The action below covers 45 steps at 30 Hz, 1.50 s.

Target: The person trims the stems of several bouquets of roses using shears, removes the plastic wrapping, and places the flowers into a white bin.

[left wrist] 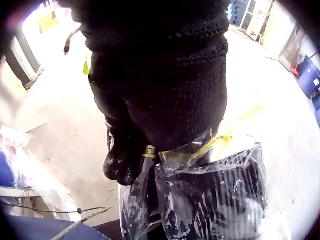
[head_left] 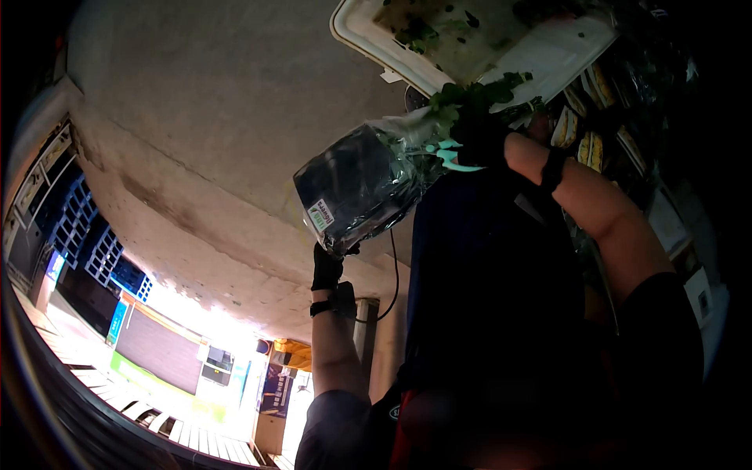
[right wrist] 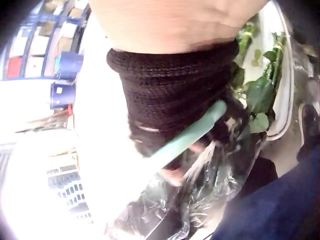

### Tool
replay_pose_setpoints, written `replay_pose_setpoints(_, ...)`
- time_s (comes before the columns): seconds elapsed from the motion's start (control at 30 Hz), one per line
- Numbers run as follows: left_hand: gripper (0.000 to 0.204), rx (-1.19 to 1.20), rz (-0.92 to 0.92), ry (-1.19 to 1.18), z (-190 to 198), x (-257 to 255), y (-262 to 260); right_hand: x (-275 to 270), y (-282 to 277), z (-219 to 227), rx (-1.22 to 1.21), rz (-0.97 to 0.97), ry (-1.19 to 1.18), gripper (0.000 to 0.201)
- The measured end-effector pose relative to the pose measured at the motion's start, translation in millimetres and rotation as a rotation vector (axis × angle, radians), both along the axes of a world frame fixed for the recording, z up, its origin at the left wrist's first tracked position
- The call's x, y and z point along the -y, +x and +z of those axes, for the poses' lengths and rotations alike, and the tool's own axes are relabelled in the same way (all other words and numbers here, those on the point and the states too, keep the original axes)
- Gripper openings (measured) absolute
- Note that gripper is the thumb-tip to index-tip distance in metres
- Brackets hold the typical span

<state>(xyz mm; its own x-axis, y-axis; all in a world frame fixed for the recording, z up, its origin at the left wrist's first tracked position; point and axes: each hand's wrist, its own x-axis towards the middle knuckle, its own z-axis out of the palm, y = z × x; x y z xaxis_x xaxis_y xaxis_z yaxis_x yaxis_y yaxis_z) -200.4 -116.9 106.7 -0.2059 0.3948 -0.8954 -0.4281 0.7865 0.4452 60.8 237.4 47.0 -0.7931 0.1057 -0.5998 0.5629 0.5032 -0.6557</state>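
Note:
A bundle (head_left: 360,184) wrapped in clear plastic over black paper hangs between both hands, with a small label near one end. My left hand (head_left: 327,265), in a black glove, grips the bundle's lower end; the left wrist view shows the glove (left wrist: 150,100) clamped on the crinkled plastic (left wrist: 210,200). My right hand (head_left: 479,139), also gloved in black, holds a mint-green handled tool (head_left: 448,157) at the leafy end. Green leaves (head_left: 478,94) stick out of the wrap there. In the right wrist view the green handle (right wrist: 190,137) crosses the glove (right wrist: 175,100) above the plastic (right wrist: 200,200).
A white tub (head_left: 356,35) strewn with leaf scraps lies just beyond the leaves. Bare concrete floor (head_left: 196,117) spreads around it. Blue crates (head_left: 94,251) stand at the far side, and packaged goods (head_left: 595,149) crowd the area beside my right arm.

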Motion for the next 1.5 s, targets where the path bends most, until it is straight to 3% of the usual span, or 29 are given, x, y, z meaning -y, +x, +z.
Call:
replay_pose_setpoints(0.07,0.035,0.013,0.002,-0.001,-3,1,-1,-21,-8,19,0.173,-0.067,-0.418,0.034)
replay_pose_setpoints(0.1,0.036,0.034,0.018,0.0,-3,1,-2,-16,1,-7,-0.083,-0.153,-0.441,0.032)
replay_pose_setpoints(0.17,0.036,0.041,0.035,-0.011,1,0,0,-13,39,-54,-0.219,-0.502,-0.545,0.029)
replay_pose_setpoints(0.2,0.037,0.027,0.034,-0.014,4,-2,3,-25,33,-33,-0.29,-0.681,-0.584,0.029)
replay_pose_setpoints(0.23,0.039,0.015,0.032,-0.015,6,-6,6,-45,39,-4,0.017,-0.554,-0.371,0.033)
replay_pose_setpoints(0.3,0.045,-0.074,-0.194,-0.093,10,-12,1,-40,86,-24,-0.072,-0.455,-0.21,0.04)
replay_pose_setpoints(0.33,0.048,-0.124,-0.307,-0.131,11,-13,0,-60,86,5,0.237,-0.08,0.03,0.04)
replay_pose_setpoints(0.37,0.033,-0.172,-0.103,-0.182,3,-10,5,-61,106,3,0.114,-0.054,0.062,0.042)
replay_pose_setpoints(0.4,0.031,-0.187,-0.23,-0.269,1,-6,2,-60,133,0,-0.011,-0.026,0.091,0.044)
replay_pose_setpoints(0.43,0.029,-0.2,-0.358,-0.356,2,-8,-5,-59,154,-12,0.171,-0.194,-0.124,0.045)
replay_pose_setpoints(0.47,0.027,-0.214,-0.486,-0.441,5,-14,-6,-55,167,-17,0.159,-0.221,-0.173,0.048)
replay_pose_setpoints(0.5,0.018,-0.17,-0.312,-0.477,9,-20,-3,-52,181,-23,0.147,-0.248,-0.222,0.05)
replay_pose_setpoints(0.53,0.017,-0.211,-0.352,-0.425,11,-22,-1,-61,153,18,0.4,0.078,0.03,0.053)
replay_pose_setpoints(0.6,0.016,-0.294,-0.431,-0.323,18,-24,0,-39,168,1,0.218,0.095,0.232,0.058)
replay_pose_setpoints(0.67,0.018,-0.269,-0.566,-0.482,23,-31,-2,-35,146,0,0.362,0.124,0.272,0.055)
replay_pose_setpoints(0.7,0.019,-0.258,-0.631,-0.56,24,-35,-3,-43,134,-5,0.591,0.114,0.063,0.071)
replay_pose_setpoints(0.9,0.016,-0.248,-0.561,-0.416,30,-37,-1,-31,131,-27,0.264,0.124,0.182,0.047)
replay_pose_setpoints(1.2,0.025,-0.271,-0.476,-0.221,15,-16,-2,-26,109,-36,0.203,0.16,0.094,0.045)
replay_pose_setpoints(1.23,0.022,-0.242,-0.488,-0.287,16,-18,-4,-32,101,-29,0.332,0.239,0.039,0.047)
replay_pose_setpoints(1.37,0.014,-0.214,-0.58,-0.414,23,-27,-4,-34,131,-46,0.032,0.129,0.114,0.054)
replay_pose_setpoints(1.4,0.014,-0.23,-0.615,-0.415,25,-27,-4,-39,134,-45,0.207,0.196,0.097,0.058)
replay_pose_setpoints(1.5,0.029,-0.189,-0.633,-0.311,21,-25,-4,-39,124,-42,0.261,0.195,0.048,0.062)
